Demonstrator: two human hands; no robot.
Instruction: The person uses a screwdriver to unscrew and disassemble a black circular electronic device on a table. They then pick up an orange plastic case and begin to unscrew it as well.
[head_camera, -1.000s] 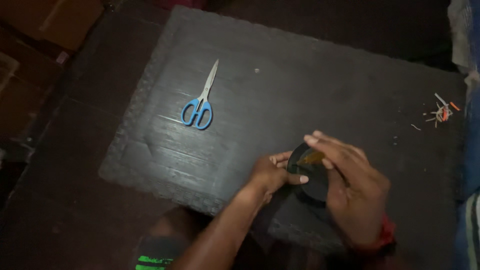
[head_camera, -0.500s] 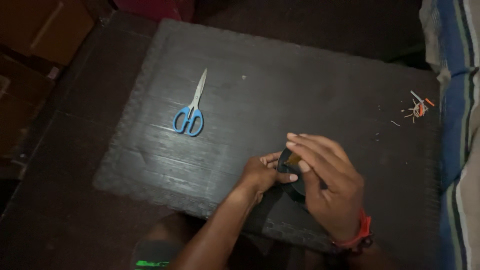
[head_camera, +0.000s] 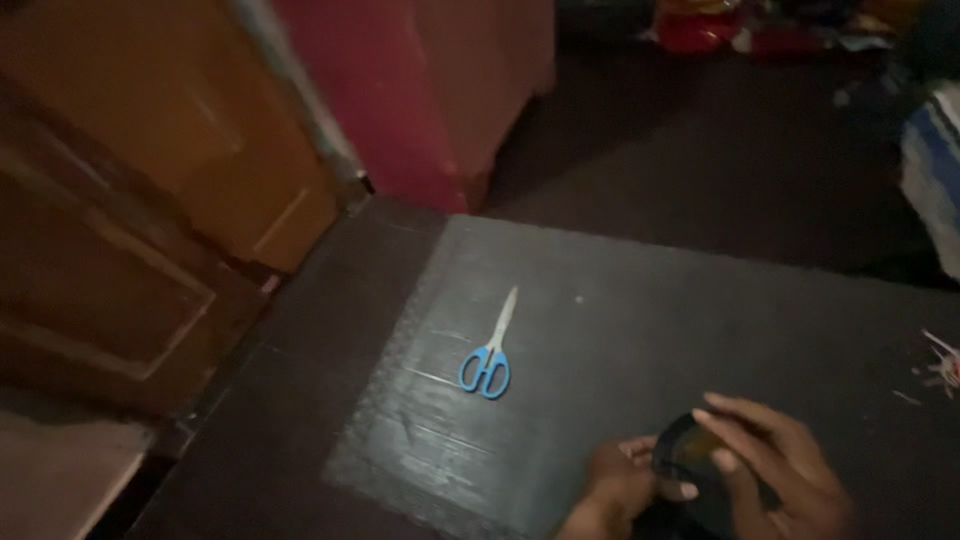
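At the bottom of the head view both my hands hold a dark roll of tape (head_camera: 678, 448) over a dark mat (head_camera: 600, 340). My left hand (head_camera: 620, 485) pinches the roll's near edge with thumb and fingers. My right hand (head_camera: 775, 465) wraps over the roll from the right, fingers curled on its top. Blue-handled scissors (head_camera: 490, 355) lie shut on the mat, up and to the left of my hands, blades pointing away from me.
The mat lies on a dark floor. A wooden door or cabinet (head_camera: 140, 190) stands at the left, a red-brown piece of furniture (head_camera: 430, 90) behind it. Small wire scraps (head_camera: 940, 365) lie at the right edge. A striped cloth (head_camera: 935, 170) is at the far right.
The view has tilted upward, so hands and scissors sit lower in the frame and the door and furniture appear. Both hands keep hold of the roll.
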